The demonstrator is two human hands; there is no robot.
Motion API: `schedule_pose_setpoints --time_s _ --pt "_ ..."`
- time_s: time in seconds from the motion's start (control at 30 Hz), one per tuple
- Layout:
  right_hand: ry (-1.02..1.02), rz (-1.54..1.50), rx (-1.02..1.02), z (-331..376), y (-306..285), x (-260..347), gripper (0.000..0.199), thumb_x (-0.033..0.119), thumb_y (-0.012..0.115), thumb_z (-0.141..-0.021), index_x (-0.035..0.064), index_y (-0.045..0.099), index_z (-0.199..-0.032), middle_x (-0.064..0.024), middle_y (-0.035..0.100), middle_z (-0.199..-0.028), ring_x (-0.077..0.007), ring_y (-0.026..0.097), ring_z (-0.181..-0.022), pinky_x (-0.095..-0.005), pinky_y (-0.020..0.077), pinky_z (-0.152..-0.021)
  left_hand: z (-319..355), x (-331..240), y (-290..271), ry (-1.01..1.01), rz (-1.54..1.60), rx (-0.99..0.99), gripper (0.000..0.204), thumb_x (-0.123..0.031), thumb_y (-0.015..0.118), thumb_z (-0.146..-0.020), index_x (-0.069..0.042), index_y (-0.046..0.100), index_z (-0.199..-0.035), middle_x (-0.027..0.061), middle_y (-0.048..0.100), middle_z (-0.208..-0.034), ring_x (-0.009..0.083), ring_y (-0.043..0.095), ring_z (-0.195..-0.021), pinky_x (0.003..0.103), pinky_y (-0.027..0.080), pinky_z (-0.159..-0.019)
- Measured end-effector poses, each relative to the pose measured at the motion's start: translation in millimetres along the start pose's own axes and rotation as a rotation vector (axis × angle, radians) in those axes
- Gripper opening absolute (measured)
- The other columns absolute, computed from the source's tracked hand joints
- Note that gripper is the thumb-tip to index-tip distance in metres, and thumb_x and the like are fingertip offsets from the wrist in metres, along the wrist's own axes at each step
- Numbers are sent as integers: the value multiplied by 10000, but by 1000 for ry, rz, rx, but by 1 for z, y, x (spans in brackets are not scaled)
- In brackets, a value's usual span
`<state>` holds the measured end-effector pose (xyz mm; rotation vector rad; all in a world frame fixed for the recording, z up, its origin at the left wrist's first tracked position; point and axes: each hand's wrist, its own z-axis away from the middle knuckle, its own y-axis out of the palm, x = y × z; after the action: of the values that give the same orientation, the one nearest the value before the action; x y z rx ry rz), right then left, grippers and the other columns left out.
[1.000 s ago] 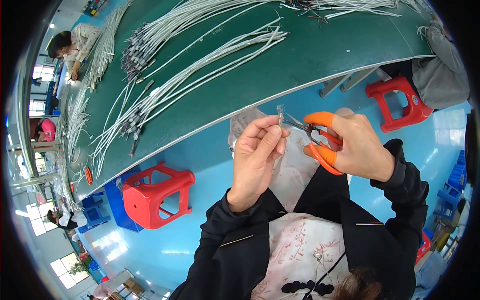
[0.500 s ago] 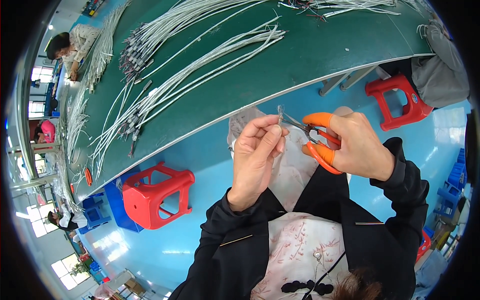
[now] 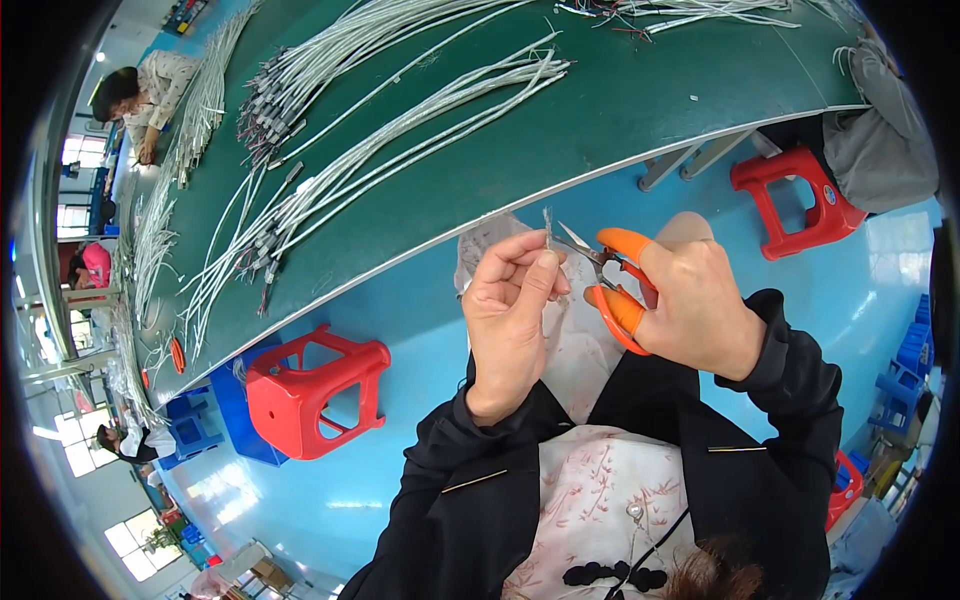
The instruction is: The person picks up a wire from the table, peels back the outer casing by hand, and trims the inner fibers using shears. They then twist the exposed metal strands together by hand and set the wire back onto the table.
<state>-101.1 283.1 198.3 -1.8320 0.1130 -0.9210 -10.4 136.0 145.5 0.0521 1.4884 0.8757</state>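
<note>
My left hand [image 3: 512, 318] pinches a cable end between thumb and forefinger, with a frayed tuft of fine strands [image 3: 548, 218] sticking up above the fingertips. My right hand [image 3: 695, 300] is wrapped round scissors [image 3: 618, 325] with orange-red handles; orange finger covers sit on two of its fingers. The scissor blades are parted and point at the strands beside my left fingertips. Most of the held cable is hidden by my left hand. Both hands are over my lap, just off the table's near edge.
On the green table [image 3: 600, 130] lie a bundle of white braided cables [image 3: 400, 130] with grey connectors and a larger bundle [image 3: 330, 50] behind it. Red stools stand at left [image 3: 310, 390] and right [image 3: 800, 205]. A person in grey [image 3: 880, 140] is at far right, another [image 3: 160, 90] at far left.
Both hands have shifted slightly left, the right one more. The scissor blades, nearly closed at the strands before, are now spread apart.
</note>
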Motion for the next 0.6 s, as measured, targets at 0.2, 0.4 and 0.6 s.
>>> schedule_pose_setpoints --time_s 0.2,0.4,0.6 --pt "-20 43 -118 1 15 3 397 118 738 -660 -6 628 -1021 -108 543 -538 -241 506 -429 -333 366 -433 0 0 -1 13 -31 -18 215 -6 593 -888 19 571 -1101 59 620 -886 106 568 -730 239 468 -683" --pt "-12 11 -106 0 14 7 421 111 736 -656 -16 617 -1039 -111 546 -539 -240 498 -425 -325 363 -433 3 1 -1 -23 11 -15 216 -1 594 -886 19 571 -1100 61 623 -886 103 568 -722 234 467 -674" --pt "93 -193 58 -4 1 2 379 129 726 -726 -22 607 -1052 -80 513 -517 -165 485 -427 -297 345 -431 2 2 -3 18 -61 16 214 0 592 -886 20 572 -1098 54 622 -887 93 563 -723 225 464 -666"
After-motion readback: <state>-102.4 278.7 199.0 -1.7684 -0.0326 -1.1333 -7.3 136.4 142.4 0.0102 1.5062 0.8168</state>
